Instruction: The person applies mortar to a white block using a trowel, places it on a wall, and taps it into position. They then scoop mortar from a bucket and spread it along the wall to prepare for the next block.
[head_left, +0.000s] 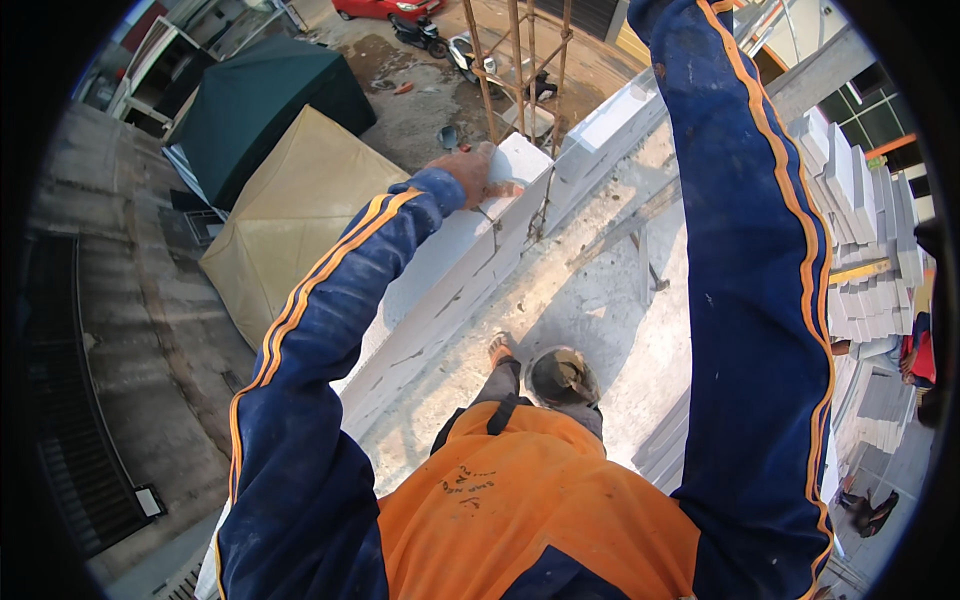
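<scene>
My left hand point(470, 174) is at the near end of a white building block point(523, 160) on top of a low block wall point(440, 300). The fingers reach around the block's end; part of the grip is hidden by the hand itself. My right arm point(745, 250) stretches far forward and passes out of the top of the picture, so the right hand is not in view. By my feet stands a round bucket point(535, 375) holding dark grey stuff, perhaps mortar. One bare foot point(499, 346) shows on the pale, dusty floor beside the wall.
Beyond the wall is a drop to a yard with a beige canopy point(270, 230) and a green canopy point(270, 105). Bamboo poles point(515, 60) rise just outside the wall. White blocks point(850, 190) are stacked at the right, near a person in red point(922, 350).
</scene>
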